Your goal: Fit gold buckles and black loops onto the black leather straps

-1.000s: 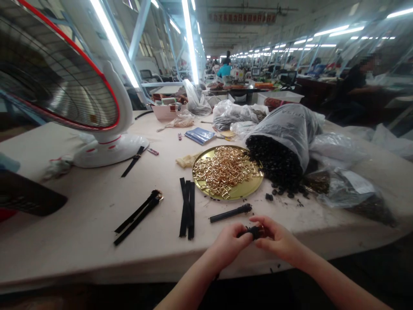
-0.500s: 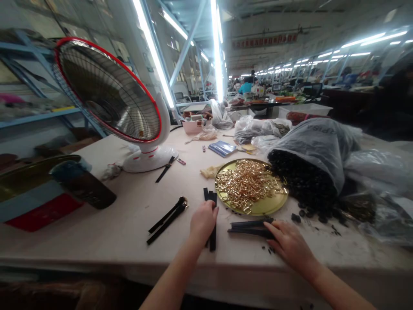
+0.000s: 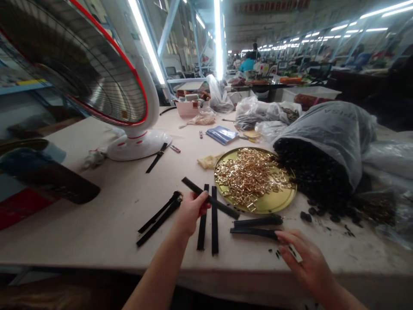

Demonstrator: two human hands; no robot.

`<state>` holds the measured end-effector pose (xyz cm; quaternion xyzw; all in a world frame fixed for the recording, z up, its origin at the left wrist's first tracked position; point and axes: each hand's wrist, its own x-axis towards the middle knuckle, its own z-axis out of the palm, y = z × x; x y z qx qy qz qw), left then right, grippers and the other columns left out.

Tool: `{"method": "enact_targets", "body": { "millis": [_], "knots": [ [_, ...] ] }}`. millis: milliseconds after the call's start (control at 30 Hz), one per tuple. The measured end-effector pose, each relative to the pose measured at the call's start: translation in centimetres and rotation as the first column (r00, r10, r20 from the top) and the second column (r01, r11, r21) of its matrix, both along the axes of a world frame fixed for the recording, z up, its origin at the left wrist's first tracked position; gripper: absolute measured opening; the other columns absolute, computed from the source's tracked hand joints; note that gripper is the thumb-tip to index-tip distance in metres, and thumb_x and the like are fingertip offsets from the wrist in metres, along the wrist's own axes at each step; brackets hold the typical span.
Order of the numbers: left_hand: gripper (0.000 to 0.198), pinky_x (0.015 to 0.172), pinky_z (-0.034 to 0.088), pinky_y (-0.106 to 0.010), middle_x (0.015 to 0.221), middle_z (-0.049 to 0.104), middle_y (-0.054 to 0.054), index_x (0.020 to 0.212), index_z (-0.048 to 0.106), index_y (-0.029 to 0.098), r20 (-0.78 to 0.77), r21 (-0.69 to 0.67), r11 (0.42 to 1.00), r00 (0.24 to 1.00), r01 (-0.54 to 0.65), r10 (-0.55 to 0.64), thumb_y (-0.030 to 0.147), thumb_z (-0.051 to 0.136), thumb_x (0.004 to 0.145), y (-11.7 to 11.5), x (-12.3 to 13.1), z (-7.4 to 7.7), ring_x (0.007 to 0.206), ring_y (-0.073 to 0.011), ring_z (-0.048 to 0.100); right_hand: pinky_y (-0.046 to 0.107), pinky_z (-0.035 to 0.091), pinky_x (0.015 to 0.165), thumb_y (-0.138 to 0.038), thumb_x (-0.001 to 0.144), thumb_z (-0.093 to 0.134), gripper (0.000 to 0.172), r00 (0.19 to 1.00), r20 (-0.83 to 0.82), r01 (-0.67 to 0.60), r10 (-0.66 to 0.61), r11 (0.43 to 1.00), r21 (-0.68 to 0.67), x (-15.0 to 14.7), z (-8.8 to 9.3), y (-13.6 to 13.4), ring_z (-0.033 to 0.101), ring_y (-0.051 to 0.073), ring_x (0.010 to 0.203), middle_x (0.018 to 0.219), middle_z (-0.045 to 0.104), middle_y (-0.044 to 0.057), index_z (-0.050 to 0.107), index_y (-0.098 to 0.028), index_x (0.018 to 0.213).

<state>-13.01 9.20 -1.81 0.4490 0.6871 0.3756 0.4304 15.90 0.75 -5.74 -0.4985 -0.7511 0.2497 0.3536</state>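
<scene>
A black strap (image 3: 226, 207) slants up from the table, pinched between the thumb and fingers of my left hand (image 3: 190, 211). Beneath it, two more black straps lie side by side, a left one (image 3: 202, 230) and a right one (image 3: 214, 237). My right hand (image 3: 306, 258) has its thumb and forefinger apart, with fingertips at the end of a black strap (image 3: 251, 231). Another black strap (image 3: 256, 221) rests just behind that one. A round golden tray (image 3: 271, 204) carries a heap of small gold-coloured metal buckles (image 3: 245, 176).
Black straps with a buckle (image 3: 161, 215) lie left of my left hand. A white fan with a red rim (image 3: 138, 144) and a dark bottle (image 3: 67, 183) stand at left. At right, a plastic bag (image 3: 329, 129) spills small black pieces (image 3: 309, 172). A blue packet (image 3: 221, 134) lies behind the tray.
My left hand has lifted one strap from its group and turned it across the others. My right hand has drawn back to the right, its fingers opening at the straps. The view has shifted.
</scene>
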Motion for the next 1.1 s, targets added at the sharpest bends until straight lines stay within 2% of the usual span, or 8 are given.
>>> {"method": "enact_targets", "body": {
  "millis": [67, 167, 400, 567, 700, 833, 967, 1100],
  "knots": [
    [0.027, 0.056, 0.047, -0.021, 0.076, 0.062, -0.003, 0.085, 0.049, 0.017, 0.188, -0.030, 0.999, 0.982, 0.030, -0.024, 0.042, 0.051, 0.076, -2.0, 2.4, 0.7, 0.068, -0.0127, 0.064, 0.033, 0.046, 0.068, -0.040, 0.084, 0.044, 0.036, 0.977, -0.212, -0.071, 0.020, 0.970, -0.232, -1.5, 1.9, -0.1, 0.057, 0.020, 0.075, 0.086, 0.061, 0.007, 0.047, -0.022, 0.115],
    [0.024, 0.053, 0.047, -0.019, 0.068, 0.059, 0.002, 0.081, 0.045, 0.019, 0.665, -0.220, 0.974, 0.738, 0.049, 0.113, 0.030, 0.063, 0.070, -5.1, 6.0, 0.9, 0.062, -0.0117, 0.064, 0.028, 0.044, 0.058, -0.046, 0.084, 0.040, 0.035, 0.887, -0.441, -0.093, -0.139, 0.880, -0.465, -3.0, 4.0, 0.2, 0.053, 0.015, 0.061, 0.069, 0.058, 0.002, 0.051, -0.019, 0.104],
    [0.020, 0.054, 0.046, -0.018, 0.069, 0.061, 0.002, 0.078, 0.044, 0.020, 0.803, -0.426, 0.899, 0.502, 0.105, 0.322, 0.024, 0.062, 0.072, -9.8, 10.3, -1.1, 0.062, -0.0107, 0.064, 0.024, 0.036, 0.052, -0.042, 0.085, 0.041, 0.033, 0.763, -0.491, 0.006, -0.419, 0.765, -0.644, -0.9, 3.9, 0.0, 0.045, 0.011, 0.053, 0.057, 0.051, -0.002, 0.056, -0.015, 0.096],
    [0.026, 0.062, 0.047, -0.023, 0.074, 0.064, -0.001, 0.082, 0.049, 0.020, 0.804, -0.413, 0.898, 0.526, 0.154, 0.279, 0.032, 0.067, 0.067, -12.3, 11.2, -2.6, 0.071, -0.0156, 0.064, 0.022, 0.028, 0.046, -0.042, 0.083, 0.043, 0.036, 0.859, -0.327, 0.143, -0.394, 0.797, -0.586, 0.9, 3.5, -0.6, 0.034, 0.010, 0.047, 0.048, 0.035, -0.007, 0.058, -0.014, 0.101],
    [0.040, 0.078, 0.045, -0.033, 0.102, 0.064, -0.009, 0.103, 0.055, 0.020, 0.788, -0.317, 0.940, 0.588, 0.128, 0.185, 0.042, 0.060, 0.070, -12.9, 8.7, -1.9, 0.096, -0.0235, 0.059, 0.022, 0.019, 0.042, -0.041, 0.083, 0.043, 0.038, 0.880, -0.285, 0.142, -0.379, 0.783, -0.605, 2.5, 3.7, -1.0, 0.027, 0.009, 0.044, 0.047, 0.028, -0.008, 0.058, -0.013, 0.103],
    [0.045, 0.086, 0.041, -0.038, 0.109, 0.063, -0.013, 0.105, 0.060, 0.015, 0.771, -0.212, 0.899, 0.631, 0.382, -0.086, 0.046, 0.054, 0.073, -12.2, 7.5, -0.2, 0.104, -0.0279, 0.055, 0.022, 0.016, 0.042, -0.041, 0.083, 0.044, 0.039, 0.910, -0.322, 0.005, -0.262, 0.782, -0.623, 3.4, 4.3, -1.3, 0.025, 0.008, 0.044, 0.048, 0.026, -0.008, 0.057, -0.014, 0.107],
    [0.030, 0.070, 0.045, -0.029, 0.091, 0.068, -0.007, 0.098, 0.061, 0.016, 0.666, -0.061, 0.732, 0.574, 0.679, -0.477, 0.029, 0.061, 0.070, -11.5, 11.6, 0.3, 0.083, -0.0198, 0.061, 0.021, 0.019, 0.043, -0.040, 0.081, 0.047, 0.038, 0.919, -0.371, -0.146, -0.132, 0.762, -0.631, 2.8, 4.8, -1.4, 0.029, 0.008, 0.046, 0.051, 0.031, -0.007, 0.055, -0.017, 0.110],
    [0.020, 0.049, 0.038, -0.020, 0.062, 0.066, -0.002, 0.083, 0.057, 0.015, 0.711, -0.122, 0.722, 0.568, 0.681, -0.415, 0.033, 0.050, 0.076, -11.5, 16.1, -0.6, 0.053, -0.0116, 0.057, 0.021, 0.019, 0.042, -0.035, 0.080, 0.047, 0.032, 0.885, -0.398, -0.072, -0.239, 0.776, -0.626, 2.5, 4.9, -0.8, 0.027, 0.008, 0.045, 0.051, 0.030, -0.008, 0.055, -0.018, 0.106]
  ]
}}
